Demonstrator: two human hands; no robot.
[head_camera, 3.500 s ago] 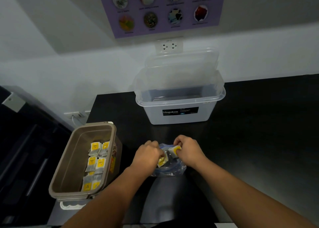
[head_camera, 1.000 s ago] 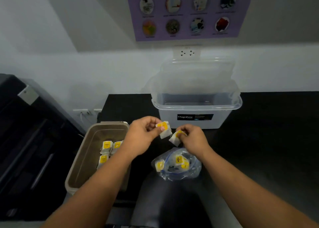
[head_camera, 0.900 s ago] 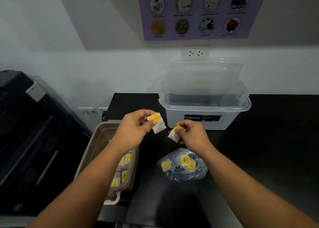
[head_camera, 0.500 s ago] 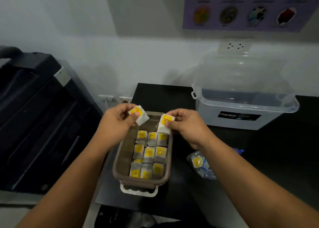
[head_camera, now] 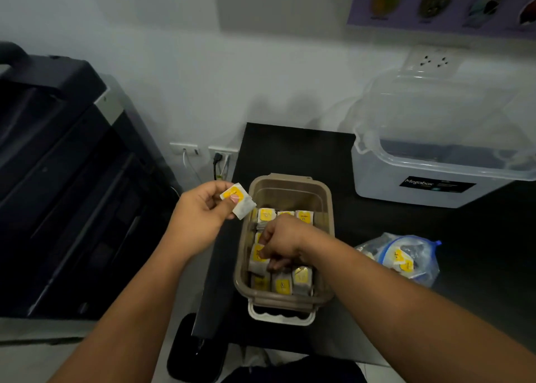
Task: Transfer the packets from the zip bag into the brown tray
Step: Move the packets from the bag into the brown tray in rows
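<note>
While in left hand (head_camera: 200,217), one packet (head_camera: 239,201); right hand (head_camera: 282,242), another packet (head_camera: 257,255).

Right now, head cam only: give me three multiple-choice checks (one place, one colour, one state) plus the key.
1. Where does the zip bag lie relative to the brown tray?
A) inside it
B) on the black table, to its right
C) on the floor

2. What colour is the label on the packet that the left hand pinches?
A) red
B) yellow
C) green

3. What is the right hand doing?
A) lying flat on the table
B) gripping the zip bag
C) reaching down inside the tray, holding a second packet

Key:
1 B, the bag sits on the table right of the tray.
2 B, a yellow patch shows on the white packet.
3 C, the hand is inside the rim among the packet rows.
</note>
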